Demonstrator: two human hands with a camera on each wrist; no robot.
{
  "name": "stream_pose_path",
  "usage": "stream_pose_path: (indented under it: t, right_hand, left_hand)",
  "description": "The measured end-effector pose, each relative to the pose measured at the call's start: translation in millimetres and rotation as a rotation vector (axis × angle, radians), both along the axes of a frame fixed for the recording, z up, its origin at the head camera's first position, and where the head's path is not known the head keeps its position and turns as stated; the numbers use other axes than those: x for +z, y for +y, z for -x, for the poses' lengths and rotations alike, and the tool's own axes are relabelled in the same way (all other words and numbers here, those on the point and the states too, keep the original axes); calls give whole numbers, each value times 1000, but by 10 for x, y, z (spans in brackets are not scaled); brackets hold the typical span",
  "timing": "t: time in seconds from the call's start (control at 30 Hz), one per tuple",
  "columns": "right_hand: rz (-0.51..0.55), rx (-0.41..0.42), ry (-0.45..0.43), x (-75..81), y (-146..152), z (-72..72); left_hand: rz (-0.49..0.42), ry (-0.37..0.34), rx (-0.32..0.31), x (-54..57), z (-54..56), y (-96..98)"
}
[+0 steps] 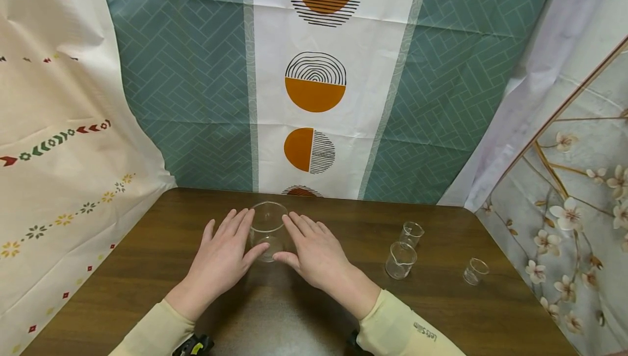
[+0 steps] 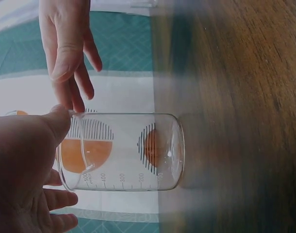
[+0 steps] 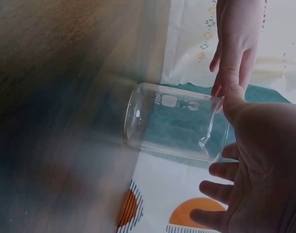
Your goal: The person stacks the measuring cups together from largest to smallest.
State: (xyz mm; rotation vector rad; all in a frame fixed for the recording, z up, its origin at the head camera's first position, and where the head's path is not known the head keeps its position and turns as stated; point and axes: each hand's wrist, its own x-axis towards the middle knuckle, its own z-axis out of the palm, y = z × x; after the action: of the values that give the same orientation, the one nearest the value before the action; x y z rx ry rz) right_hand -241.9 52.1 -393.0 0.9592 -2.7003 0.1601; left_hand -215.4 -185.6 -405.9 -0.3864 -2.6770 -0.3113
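Note:
A large clear glass beaker stands upright on the brown wooden table, left of its middle. Graduation marks up to 500 run along its side in the left wrist view. My left hand is at the beaker's left side, fingers extended, with the thumb at the near side of the rim. On the other side is my right hand, its fingers also straight and its fingertips right at the rim. Neither hand curls round the glass. Both wrist views show the beaker with its base on the table.
To the right stand a medium beaker, a smaller beaker just behind it, and a tiny beaker near the right edge. Patterned cloths hang behind the table and at both sides.

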Motion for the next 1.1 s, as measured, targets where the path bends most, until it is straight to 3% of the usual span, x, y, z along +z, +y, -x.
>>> stream_pose_path:
  t: [0.43,0.83,1.1]
  right_hand:
    - [15,58,6,19,60,-1]
    - [-5,55,-10,30,155,-22]
    - [4,76,20,53,194,-65]
  left_hand:
    - [-3,-6,-11,21,-23,25]
    - [-24,-2,-55,64,-34,57]
    - [-55,-30,-46,89,-37,85]
